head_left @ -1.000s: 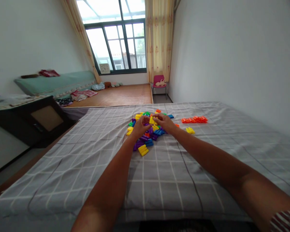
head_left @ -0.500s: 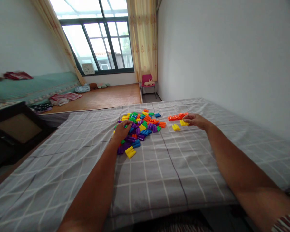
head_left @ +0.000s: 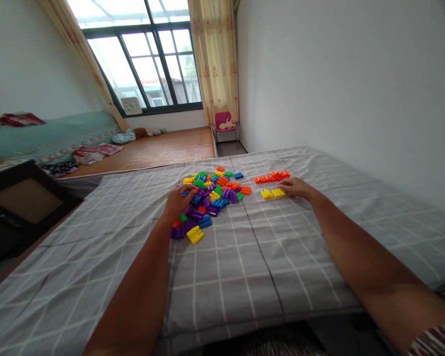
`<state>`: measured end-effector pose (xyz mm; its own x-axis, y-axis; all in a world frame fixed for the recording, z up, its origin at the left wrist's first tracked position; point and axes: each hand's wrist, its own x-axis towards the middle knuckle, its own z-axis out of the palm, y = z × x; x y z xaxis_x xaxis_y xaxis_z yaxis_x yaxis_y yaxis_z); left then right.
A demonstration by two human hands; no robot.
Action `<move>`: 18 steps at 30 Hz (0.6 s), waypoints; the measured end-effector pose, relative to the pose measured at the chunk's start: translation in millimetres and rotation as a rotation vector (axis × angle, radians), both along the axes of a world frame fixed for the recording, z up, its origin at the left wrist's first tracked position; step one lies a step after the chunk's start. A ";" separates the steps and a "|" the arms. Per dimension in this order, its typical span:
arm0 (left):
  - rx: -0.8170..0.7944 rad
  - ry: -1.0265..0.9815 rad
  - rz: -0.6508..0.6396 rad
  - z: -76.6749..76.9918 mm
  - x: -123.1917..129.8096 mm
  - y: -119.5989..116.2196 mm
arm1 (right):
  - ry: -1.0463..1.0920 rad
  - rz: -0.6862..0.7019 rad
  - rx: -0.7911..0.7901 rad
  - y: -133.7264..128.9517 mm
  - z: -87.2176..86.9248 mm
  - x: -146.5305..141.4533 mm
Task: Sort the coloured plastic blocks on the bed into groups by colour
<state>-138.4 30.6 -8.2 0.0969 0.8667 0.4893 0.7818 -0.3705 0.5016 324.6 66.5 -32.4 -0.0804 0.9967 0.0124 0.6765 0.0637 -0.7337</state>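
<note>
A mixed pile of plastic building blocks [head_left: 215, 195] in purple, blue, green, yellow and orange lies on the checked cloth. At its left side is my left hand [head_left: 178, 201], fingers bent and closed among the blocks; what they grip is hidden. My right hand [head_left: 297, 188] pinches the right end of a yellow building block [head_left: 278, 193]. Just left of that block, in line with it, lies another yellow block [head_left: 266, 194]. Behind them runs a row of orange blocks [head_left: 272, 177]. A loose yellow block [head_left: 195, 235] rests at the pile's near edge.
The grey checked cloth [head_left: 222, 277] covers the bed-like surface, with the white wall [head_left: 337, 79] along its right. A dark cabinet [head_left: 25, 207] stands at the left. Farther back are a wooden platform [head_left: 170, 146], a pink chair [head_left: 224, 120] and a window.
My right hand has brought its yellow block down beside the other one, so they now form a short row. My left hand has shifted slightly left over the pile. The view has moved a little.
</note>
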 end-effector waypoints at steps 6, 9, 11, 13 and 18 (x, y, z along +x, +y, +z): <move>-0.013 -0.053 0.126 8.8 -21.7 0.6 | 0.109 -0.035 -0.077 -2.5 -2.1 -5.2; -0.029 -0.035 0.174 5.3 -37.5 3.7 | 0.112 -0.042 -0.066 -1.9 -5.7 -6.6; -0.040 -0.017 0.227 2.1 -47.3 4.9 | 0.086 -0.044 -0.050 -0.1 -8.5 -4.5; -0.061 0.007 0.287 -0.8 -56.1 4.6 | 0.040 -0.044 0.006 3.0 -11.3 -0.5; -0.172 -0.010 0.406 -7.8 -73.2 2.3 | -0.169 -0.109 0.301 13.5 -17.8 6.0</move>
<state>-211.6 33.0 -16.1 -0.2730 0.9023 0.3336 0.8413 0.0558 0.5377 330.6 80.0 -50.2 -0.0002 0.9532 0.3022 0.8015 0.1809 -0.5700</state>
